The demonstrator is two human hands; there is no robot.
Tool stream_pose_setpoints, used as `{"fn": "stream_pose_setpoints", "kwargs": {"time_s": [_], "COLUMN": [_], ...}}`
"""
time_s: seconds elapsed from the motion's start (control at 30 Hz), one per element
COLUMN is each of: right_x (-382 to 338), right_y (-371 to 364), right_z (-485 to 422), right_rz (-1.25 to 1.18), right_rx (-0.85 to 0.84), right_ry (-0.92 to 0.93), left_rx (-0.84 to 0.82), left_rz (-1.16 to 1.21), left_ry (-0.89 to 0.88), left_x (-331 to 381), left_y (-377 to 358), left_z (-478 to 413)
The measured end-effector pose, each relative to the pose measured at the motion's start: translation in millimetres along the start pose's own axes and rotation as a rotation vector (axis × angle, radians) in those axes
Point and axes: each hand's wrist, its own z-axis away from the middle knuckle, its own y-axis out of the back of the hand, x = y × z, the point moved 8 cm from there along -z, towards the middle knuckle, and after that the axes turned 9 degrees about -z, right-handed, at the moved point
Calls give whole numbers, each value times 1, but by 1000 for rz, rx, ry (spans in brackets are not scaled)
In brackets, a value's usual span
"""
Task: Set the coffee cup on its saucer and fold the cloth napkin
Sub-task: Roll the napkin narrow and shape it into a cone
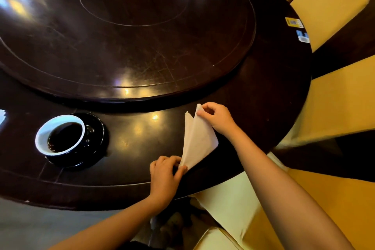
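A dark coffee cup [60,135] with a white inside holds black coffee and stands on its black saucer [95,144] at the left of the dark round table. To the right lies a white cloth napkin [199,140], folded into a narrow triangle with one layer raised. My right hand [217,117] pinches the napkin's far corner. Its near tip is held between the fingers of my left hand [165,176], close to the table's front edge.
A large raised turntable [142,36] fills the middle of the table [274,97]. Yellow-covered chairs [328,8] stand around the right side. Small labels [294,22] sit on the table's right edge. Grey floor [40,225] shows below the front edge.
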Motion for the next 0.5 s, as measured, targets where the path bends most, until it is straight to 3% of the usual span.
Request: {"fn": "stream_pose_setpoints", "kwargs": {"time_s": [0.2, 0.5], "right_x": [41, 26], "right_y": [-31, -49], "right_z": [-22, -17], "right_rz": [68, 547], "right_rx": [60, 186], "right_ry": [-88, 277], "left_rx": [36, 152], "left_rz": [-115, -375], "left_ry": [-17, -184], "left_x": [-1, 13], "left_y": [-5, -9], "left_z": [5, 14]}}
